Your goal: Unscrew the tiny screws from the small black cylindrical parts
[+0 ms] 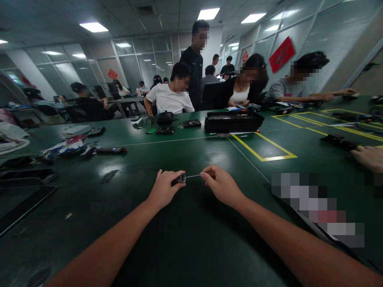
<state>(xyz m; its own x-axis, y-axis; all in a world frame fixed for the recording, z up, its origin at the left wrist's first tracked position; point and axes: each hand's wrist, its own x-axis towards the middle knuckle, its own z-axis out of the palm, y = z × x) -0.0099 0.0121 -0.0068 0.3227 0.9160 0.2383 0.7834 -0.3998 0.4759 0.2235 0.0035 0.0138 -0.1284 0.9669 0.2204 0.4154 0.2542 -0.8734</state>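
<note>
My left hand (166,186) is closed around a short dark cylinder (182,178), whose round, metallic-looking end faces right and toward me. Opposite it, my right hand (220,184) pinches a thin pale rod (192,176) between thumb and fingers. The rod spans the gap between both hands, its left tip close to the cylinder's round end. Whether the tip touches or enters the cylinder, I cannot tell. Both hands are held over the green table (185,243).
A long black casing (233,121) stands at the back, near circuit boards (191,123). Left lie a dark pen-like tool (110,150), cables (70,146) and a black flat panel (24,207). Another person's hand (369,156) reaches in at right. Several people sit across the table.
</note>
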